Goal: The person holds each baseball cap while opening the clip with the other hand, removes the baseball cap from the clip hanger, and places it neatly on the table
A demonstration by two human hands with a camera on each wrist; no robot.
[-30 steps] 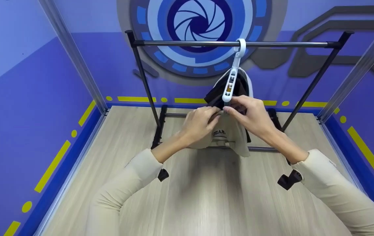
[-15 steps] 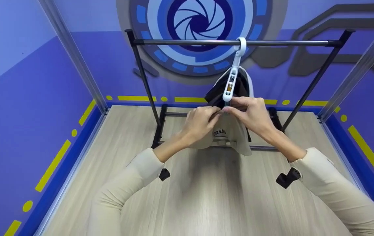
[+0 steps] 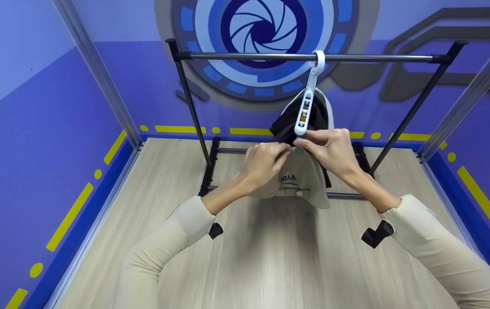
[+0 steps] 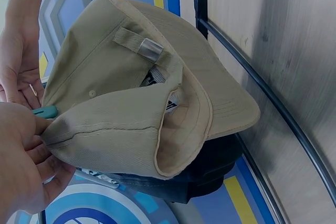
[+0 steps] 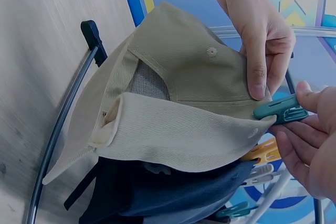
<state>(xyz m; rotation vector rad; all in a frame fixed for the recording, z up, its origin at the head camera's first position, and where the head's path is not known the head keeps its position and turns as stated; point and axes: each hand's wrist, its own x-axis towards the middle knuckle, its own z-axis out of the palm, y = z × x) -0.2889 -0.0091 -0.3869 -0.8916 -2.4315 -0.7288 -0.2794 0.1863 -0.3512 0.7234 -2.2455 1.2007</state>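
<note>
A beige baseball cap [image 3: 292, 171] hangs crown up below the end of a white clip hanger [image 3: 304, 111]. My left hand [image 3: 262, 161] pinches the top of its crown; in the left wrist view the cap's metal strap buckle [image 4: 150, 50] shows. My right hand [image 3: 333, 152] pinches a teal clothespin [image 5: 281, 109] between thumb and fingers. In the right wrist view, the clothespin's tip lies right at the folded crown fabric, beside my left thumb. Behind the beige cap hangs a dark cap [image 5: 173, 187], partly hidden by it.
The hanger hooks over the top bar [image 3: 245, 56] of a black-and-metal rack. An orange clothespin [image 5: 262, 151] sits farther along the hanger. Lower rack rails [image 4: 278, 106] run near the wood-patterned floor [image 3: 266, 270]. Blue printed walls [image 3: 56, 141] enclose the space.
Both hands stay nearly in place. The clothespin in my right hand shows a little lower over the cap's crown than before.
</note>
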